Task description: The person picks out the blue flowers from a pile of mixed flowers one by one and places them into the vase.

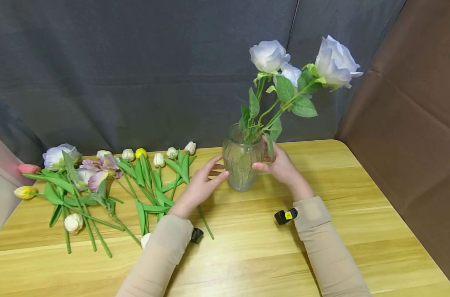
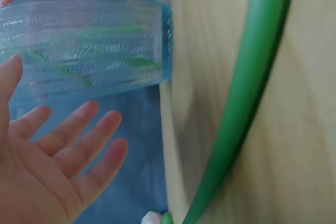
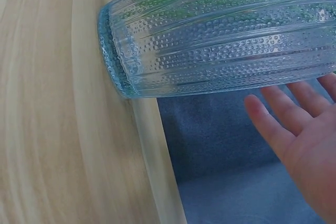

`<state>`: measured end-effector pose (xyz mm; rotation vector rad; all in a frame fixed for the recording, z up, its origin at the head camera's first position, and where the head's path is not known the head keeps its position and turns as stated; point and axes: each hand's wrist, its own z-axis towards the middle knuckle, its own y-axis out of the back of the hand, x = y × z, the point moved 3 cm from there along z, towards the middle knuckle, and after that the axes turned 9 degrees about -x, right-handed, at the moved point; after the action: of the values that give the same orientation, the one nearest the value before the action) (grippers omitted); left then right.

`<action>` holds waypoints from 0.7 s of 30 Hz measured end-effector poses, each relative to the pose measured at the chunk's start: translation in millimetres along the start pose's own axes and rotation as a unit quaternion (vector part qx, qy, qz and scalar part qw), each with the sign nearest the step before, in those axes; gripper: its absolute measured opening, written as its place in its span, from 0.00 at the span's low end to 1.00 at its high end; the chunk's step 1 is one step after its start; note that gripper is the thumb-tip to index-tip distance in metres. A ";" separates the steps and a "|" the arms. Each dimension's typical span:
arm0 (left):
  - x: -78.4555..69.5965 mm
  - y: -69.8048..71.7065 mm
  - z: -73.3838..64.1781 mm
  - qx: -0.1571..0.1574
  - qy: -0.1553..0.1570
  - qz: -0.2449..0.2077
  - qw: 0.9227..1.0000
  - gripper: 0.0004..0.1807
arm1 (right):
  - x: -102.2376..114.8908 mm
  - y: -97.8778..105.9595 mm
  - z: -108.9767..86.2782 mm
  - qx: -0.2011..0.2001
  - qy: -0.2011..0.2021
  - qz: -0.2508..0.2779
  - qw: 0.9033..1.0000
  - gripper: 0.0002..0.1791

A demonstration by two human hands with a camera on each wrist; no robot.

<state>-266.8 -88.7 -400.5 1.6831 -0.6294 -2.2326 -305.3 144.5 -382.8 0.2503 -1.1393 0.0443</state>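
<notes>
A clear ribbed glass vase (image 1: 242, 169) stands upright on the wooden table, holding white roses (image 1: 337, 62) whose leafy stems lean to the right. My left hand (image 1: 200, 186) is at the vase's left side, fingers spread; in the left wrist view a gap shows between most of that hand (image 2: 58, 169) and the glass (image 2: 105, 45). On the other side my right hand (image 1: 284, 167) has its fingers extended along the vase, partly behind leaves. The right wrist view shows the fingertips of this hand (image 3: 310, 135) close to the bumpy glass (image 3: 210, 45); contact is unclear.
Left of the vase lie white tulips (image 1: 158, 160), yellow tulips (image 1: 24, 192), a pink tulip (image 1: 29, 168), a pale rose (image 1: 62, 156) and a purple-pink flower (image 1: 99, 179). One green stem (image 1: 205, 222) reaches near my left wrist. A grey curtain (image 1: 154, 82) hangs behind the table (image 1: 240, 255).
</notes>
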 end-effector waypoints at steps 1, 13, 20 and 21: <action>-0.5 2.8 -0.6 0.000 -0.005 0.009 1.000 0.33 | 0.0 0.0 -0.2 0.000 -0.001 -0.002 1.000 0.48; -0.9 56.2 -6.4 -0.067 0.013 0.078 0.995 0.31 | -4.1 -0.1 0.1 -0.007 -0.013 -0.020 1.000 0.50; 6.8 91.6 -13.7 -0.172 0.037 0.146 0.974 0.31 | -2.5 0.4 -0.5 -0.007 0.003 -0.011 1.000 0.51; 7.7 96.3 -15.1 -0.188 0.042 0.151 0.970 0.32 | -2.3 0.3 -0.6 -0.006 0.004 -0.009 1.000 0.52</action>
<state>-258.5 -178.5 -362.7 1.3808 -0.3805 -1.9098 -305.8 145.2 -385.1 0.2500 -1.1287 0.0230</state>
